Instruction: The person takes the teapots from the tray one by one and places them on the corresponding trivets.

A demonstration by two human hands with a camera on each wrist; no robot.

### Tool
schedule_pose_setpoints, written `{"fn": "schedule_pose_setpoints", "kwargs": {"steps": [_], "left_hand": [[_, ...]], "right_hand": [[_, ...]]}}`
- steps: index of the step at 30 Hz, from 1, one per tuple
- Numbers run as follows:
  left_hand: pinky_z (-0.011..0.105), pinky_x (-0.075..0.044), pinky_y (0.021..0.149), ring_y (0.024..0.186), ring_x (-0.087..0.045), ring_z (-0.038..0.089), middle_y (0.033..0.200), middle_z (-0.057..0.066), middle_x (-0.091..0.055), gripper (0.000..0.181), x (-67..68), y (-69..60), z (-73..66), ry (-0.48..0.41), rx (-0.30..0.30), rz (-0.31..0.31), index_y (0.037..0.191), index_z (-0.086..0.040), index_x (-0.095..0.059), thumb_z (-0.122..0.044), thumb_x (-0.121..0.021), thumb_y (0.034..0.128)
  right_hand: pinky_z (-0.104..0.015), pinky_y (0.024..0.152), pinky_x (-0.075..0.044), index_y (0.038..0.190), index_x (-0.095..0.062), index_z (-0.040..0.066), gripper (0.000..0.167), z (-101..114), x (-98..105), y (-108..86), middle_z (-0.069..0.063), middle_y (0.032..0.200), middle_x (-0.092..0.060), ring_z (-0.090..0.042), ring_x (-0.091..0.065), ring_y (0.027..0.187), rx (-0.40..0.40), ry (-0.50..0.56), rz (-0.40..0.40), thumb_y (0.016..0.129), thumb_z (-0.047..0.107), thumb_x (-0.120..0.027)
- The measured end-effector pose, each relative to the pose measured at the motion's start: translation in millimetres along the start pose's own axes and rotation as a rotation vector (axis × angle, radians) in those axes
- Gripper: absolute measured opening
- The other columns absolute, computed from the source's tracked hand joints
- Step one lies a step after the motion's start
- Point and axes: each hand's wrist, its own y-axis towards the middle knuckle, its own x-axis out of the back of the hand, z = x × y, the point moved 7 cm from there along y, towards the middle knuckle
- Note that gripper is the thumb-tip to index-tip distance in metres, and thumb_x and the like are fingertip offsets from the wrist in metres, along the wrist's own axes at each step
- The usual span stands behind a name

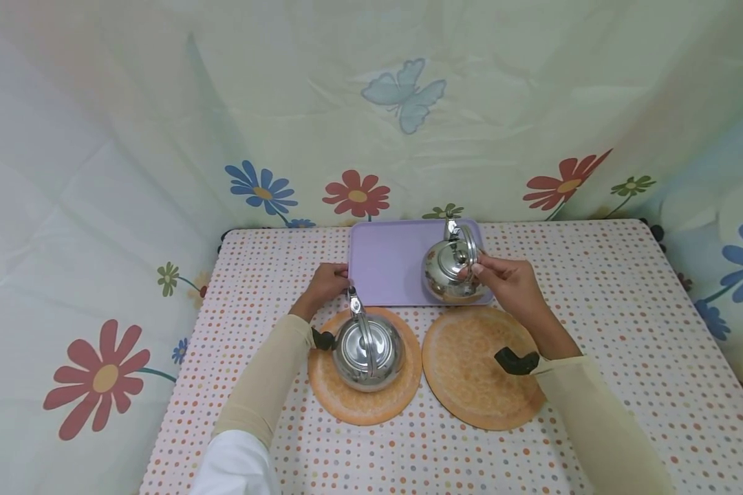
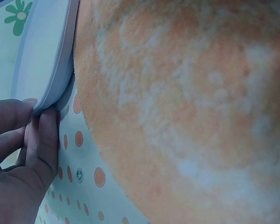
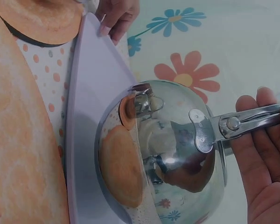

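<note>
A lilac rectangular tray (image 1: 384, 261) lies at the back of the table. My left hand (image 1: 328, 284) pinches its left edge between thumb and fingers, plainly seen in the left wrist view (image 2: 18, 154). Over the tray's right side is a shiny steel kettle (image 1: 441, 276), spout toward the back. My right hand (image 1: 512, 285) grips its handle (image 3: 252, 122) from the right. Whether that kettle's base touches the tray I cannot tell. A second steel kettle (image 1: 384, 350) stands on the left round mat (image 1: 325, 399), its handle raised, near my left forearm.
A bread-patterned round mat (image 1: 470, 364) lies at the right, partly beneath my right forearm. Dotted cloth (image 1: 625, 330) covers the table. A curtain (image 1: 272, 89) with flowers and a butterfly hangs behind it. Black camera mounts (image 1: 515, 361) sit on both wrists.
</note>
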Motion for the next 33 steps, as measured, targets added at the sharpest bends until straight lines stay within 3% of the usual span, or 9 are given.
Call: {"fn": "schedule_pose_setpoints", "kwargs": {"steps": [9,18,33], "left_hand": [[0.028,-0.055,0.074,0.083,-0.063,0.017,0.097,0.01,-0.065,0.043,0.1,0.4,0.6,-0.013,-0.003,0.015,0.131,0.0,-0.059,-0.002,-0.064,0.0886],[0.028,-0.055,0.075,0.082,-0.062,0.017,0.095,0.011,-0.064,0.038,0.8,2.1,0.8,-0.021,-0.025,0.026,0.125,0.001,-0.063,-0.002,-0.064,0.0874],[0.028,-0.055,0.075,0.083,-0.063,0.017,0.097,0.011,-0.065,0.041,0.2,2.9,1.8,-0.008,-0.027,0.01,0.128,0.001,-0.061,-0.002,-0.064,0.0878]], "right_hand": [[-0.021,0.071,-0.054,0.116,-0.066,-0.011,0.024,16.5,2.7,-14.2,-0.019,0.092,-0.072,-0.005,-0.065,0.085,0.044,-0.057,0.022,0.097,0.0,-0.056],[-0.014,0.081,-0.049,0.118,-0.064,-0.011,0.025,24.8,5.8,-32.2,-0.013,0.094,-0.072,0.002,-0.061,0.101,0.06,-0.073,0.042,0.095,-0.003,-0.058],[-0.014,0.082,-0.049,0.116,-0.062,-0.016,0.025,26.0,10.5,-66.2,-0.007,0.092,-0.073,0.001,-0.06,0.105,0.067,-0.074,0.042,0.093,-0.009,-0.058]]}}
